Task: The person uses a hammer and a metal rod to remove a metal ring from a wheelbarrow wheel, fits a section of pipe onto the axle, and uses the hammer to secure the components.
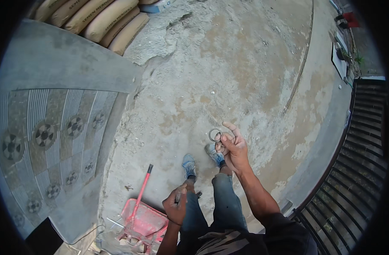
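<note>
Raised in front of my legs, my right hand point(235, 149) is closed, pinching a thin grey ring point(214, 135) between thumb and fingers. One finger stretches out away from the pinch. The ring stands clear of the hand on its left side, and whether it is metal or tape I cannot tell. Lower down and to the left, my left hand point(175, 206) is curled around a small greyish object point(178, 197). Most of that object is hidden by the fingers, so its kind does not show.
A red wheelbarrow point(148, 217) with a black-gripped handle lies near my left leg. Stacked brown cement sacks point(111, 21) stand at the far left, beyond a patterned tile surface point(58, 136). Rough concrete floor point(228, 76) stretches ahead. Black metal bars point(347, 161) run along the right.
</note>
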`<act>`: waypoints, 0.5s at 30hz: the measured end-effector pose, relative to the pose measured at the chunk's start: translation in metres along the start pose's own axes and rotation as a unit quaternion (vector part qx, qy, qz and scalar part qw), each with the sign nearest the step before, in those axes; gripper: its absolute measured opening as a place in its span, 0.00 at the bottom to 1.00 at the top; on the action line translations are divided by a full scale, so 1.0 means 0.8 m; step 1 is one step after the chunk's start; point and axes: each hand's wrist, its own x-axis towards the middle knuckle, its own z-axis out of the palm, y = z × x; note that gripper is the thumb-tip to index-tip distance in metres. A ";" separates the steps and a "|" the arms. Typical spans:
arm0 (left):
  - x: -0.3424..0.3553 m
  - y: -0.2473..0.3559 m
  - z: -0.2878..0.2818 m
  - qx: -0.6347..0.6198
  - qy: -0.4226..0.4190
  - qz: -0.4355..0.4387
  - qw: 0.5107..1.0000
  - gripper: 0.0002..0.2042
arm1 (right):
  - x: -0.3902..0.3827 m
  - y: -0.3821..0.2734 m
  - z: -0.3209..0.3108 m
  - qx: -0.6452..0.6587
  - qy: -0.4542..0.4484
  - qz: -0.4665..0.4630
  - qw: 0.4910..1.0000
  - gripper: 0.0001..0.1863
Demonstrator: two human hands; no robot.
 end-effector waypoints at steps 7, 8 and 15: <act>-0.018 0.218 -0.027 -0.382 0.094 0.058 0.918 0.16 | -0.091 -0.089 0.181 -0.021 -0.302 0.130 0.944 0.20; -0.032 0.229 -0.036 -0.411 0.148 0.084 0.896 0.16 | -0.101 -0.092 0.199 -0.059 -0.341 0.136 0.928 0.20; -0.149 0.215 -0.117 -0.391 0.367 0.116 0.836 0.14 | -0.198 -0.073 0.301 -0.167 -0.531 0.168 0.814 0.19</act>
